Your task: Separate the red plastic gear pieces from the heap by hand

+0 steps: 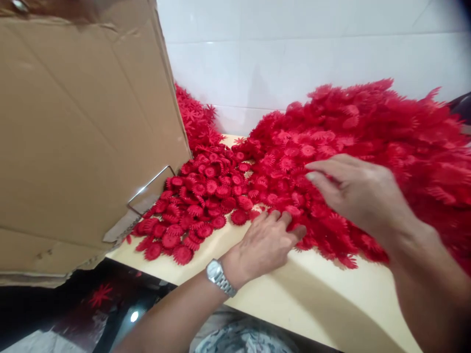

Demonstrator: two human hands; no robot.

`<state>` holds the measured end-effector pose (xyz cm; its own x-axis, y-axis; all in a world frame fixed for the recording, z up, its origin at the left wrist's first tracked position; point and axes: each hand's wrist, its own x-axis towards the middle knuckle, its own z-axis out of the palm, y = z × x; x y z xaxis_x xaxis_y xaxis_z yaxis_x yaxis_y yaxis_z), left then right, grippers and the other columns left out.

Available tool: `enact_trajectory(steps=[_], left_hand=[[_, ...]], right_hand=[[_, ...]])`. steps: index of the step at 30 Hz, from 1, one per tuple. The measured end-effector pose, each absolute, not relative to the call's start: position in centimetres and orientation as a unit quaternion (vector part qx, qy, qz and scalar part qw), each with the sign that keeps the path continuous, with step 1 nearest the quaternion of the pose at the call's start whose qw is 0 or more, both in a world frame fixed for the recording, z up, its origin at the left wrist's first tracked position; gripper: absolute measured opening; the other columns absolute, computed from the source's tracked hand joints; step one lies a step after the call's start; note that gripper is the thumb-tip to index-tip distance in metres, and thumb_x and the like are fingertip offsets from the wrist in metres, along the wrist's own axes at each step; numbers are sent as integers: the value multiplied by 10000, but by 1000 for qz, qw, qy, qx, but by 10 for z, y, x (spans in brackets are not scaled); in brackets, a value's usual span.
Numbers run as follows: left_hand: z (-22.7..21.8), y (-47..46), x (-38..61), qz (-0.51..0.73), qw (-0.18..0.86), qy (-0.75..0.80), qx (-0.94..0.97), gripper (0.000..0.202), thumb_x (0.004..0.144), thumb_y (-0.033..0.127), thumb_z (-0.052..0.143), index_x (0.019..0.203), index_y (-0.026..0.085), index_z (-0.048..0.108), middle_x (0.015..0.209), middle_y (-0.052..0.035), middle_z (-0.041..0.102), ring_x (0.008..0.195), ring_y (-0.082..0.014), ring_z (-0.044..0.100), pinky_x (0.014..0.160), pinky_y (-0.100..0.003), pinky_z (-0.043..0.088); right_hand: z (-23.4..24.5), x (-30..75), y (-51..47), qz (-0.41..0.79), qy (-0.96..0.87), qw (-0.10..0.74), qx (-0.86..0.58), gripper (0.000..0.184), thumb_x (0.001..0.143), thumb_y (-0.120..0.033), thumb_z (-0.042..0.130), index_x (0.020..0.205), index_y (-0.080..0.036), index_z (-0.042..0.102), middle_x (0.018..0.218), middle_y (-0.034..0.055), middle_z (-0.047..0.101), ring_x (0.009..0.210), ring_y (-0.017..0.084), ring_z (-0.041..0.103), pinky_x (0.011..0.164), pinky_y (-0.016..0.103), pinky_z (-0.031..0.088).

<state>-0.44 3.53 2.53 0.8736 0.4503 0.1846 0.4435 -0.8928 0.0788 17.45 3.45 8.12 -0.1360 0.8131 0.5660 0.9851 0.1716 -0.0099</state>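
Note:
A large heap of red plastic flower pieces (pixel 368 142) covers the right and back of a pale yellow table (pixel 316 294). A flatter spread of small round red pieces (pixel 198 206) lies to its left. My left hand (pixel 265 242), with a metal watch on the wrist, rests palm down at the heap's front edge, fingers curled onto red pieces. My right hand (pixel 353 191) lies on top of the heap, fingers stretched out flat and pointing left over the pieces.
A big cardboard box (pixel 81 132) leans at the left, its flap over the table's left end, with a metal wire clip (pixel 149 189) at its edge. White tiled wall (pixel 294 54) behind. A single red piece (pixel 99 294) lies on the dark floor below.

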Motion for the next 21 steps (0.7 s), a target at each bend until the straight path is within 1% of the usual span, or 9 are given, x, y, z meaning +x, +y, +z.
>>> enact_trajectory(steps=[2,5,7,9,10,13,17,19,21], left_hand=[[23,29,-18,95,34,240,965,318,851,133,375,1115,215,531,1006,-94,553,945,-242,501,803,-384,430],[14,18,-41,93,66,252,961,366,830,118,411,1173,208,501,1003,-86,564,945,-238,502,828,-385,433],[4,11,-56,100,90,264,955,342,797,82,433,1100,192,546,948,-74,581,894,-224,508,815,-374,443],[-6,6,-69,121,113,285,944,310,780,53,429,1018,180,581,889,-67,595,854,-216,513,785,-368,455],[-10,4,-75,140,122,298,937,309,778,43,422,1005,173,586,877,-69,604,851,-216,517,777,-370,458],[-21,3,-88,196,141,334,911,322,784,28,419,1030,156,583,922,-85,633,881,-224,533,782,-391,457],[-28,7,-93,265,175,375,871,296,813,54,425,1045,143,587,946,-94,653,887,-221,555,800,-387,453],[-30,9,-93,309,218,411,829,262,839,100,422,1037,132,591,955,-102,657,904,-211,572,826,-365,453],[-32,11,-91,344,284,461,767,221,855,165,433,993,145,605,943,-94,659,896,-198,593,813,-333,465]], right_hand=[[68,152,40,-115,-773,220,-584,255,880,-308,445,922,-196,670,851,41,657,700,150,587,645,261,441],[44,122,48,-31,-825,160,-541,222,876,-238,459,818,-190,667,775,33,627,698,140,560,653,247,420],[27,105,52,-12,-853,112,-510,200,856,-202,484,752,-181,654,756,37,608,703,147,541,658,258,404],[12,92,56,-16,-873,78,-482,152,826,-162,517,748,-170,647,777,51,598,720,159,525,658,273,387],[5,88,58,-21,-879,71,-472,135,815,-141,524,761,-164,647,791,59,595,733,164,519,659,278,379],[-7,81,61,-24,-886,69,-458,148,817,-111,506,779,-155,643,791,62,580,739,163,502,658,280,363],[-9,84,63,17,-876,101,-472,186,835,-132,486,722,-159,632,727,31,555,668,138,479,606,256,350],[-7,86,62,37,-865,122,-486,199,842,-142,480,713,-156,631,704,21,543,659,128,481,586,237,348],[-6,88,59,61,-856,150,-491,203,844,-134,478,710,-153,630,700,17,539,667,119,490,585,219,356]])
